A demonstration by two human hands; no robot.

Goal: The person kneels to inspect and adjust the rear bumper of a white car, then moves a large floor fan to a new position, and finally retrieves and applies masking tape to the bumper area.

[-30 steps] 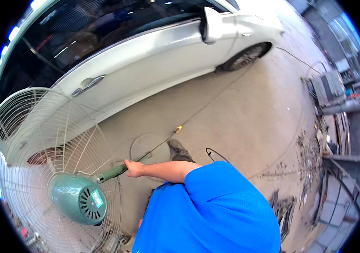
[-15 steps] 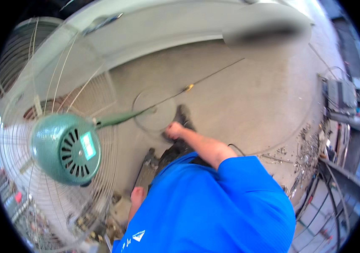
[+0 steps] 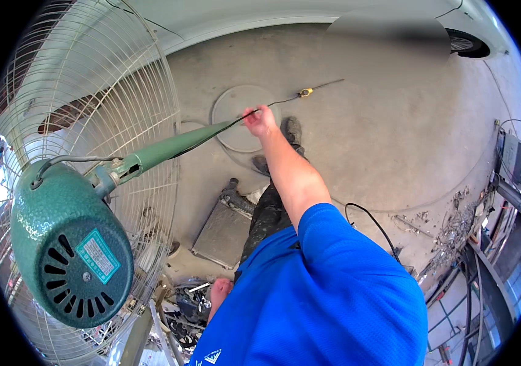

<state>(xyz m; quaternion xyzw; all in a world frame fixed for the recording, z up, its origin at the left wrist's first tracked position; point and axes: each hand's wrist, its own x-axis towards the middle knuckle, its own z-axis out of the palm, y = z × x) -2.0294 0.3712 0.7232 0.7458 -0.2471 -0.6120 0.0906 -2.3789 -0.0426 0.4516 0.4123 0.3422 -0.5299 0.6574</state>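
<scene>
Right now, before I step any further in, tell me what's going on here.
A person in a blue shirt has the right hand out at a dark cord, apparently pinching it near the green pole of a large caged fan. Beyond the fingers, the cord runs toward a small yellow piece. The left hand is low beside the body, nothing visible in it. The fan is beside a pale car.

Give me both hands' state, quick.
Left hand: partly hidden; open or closed, cannot tell.
Right hand: closed on the black cord.
</scene>
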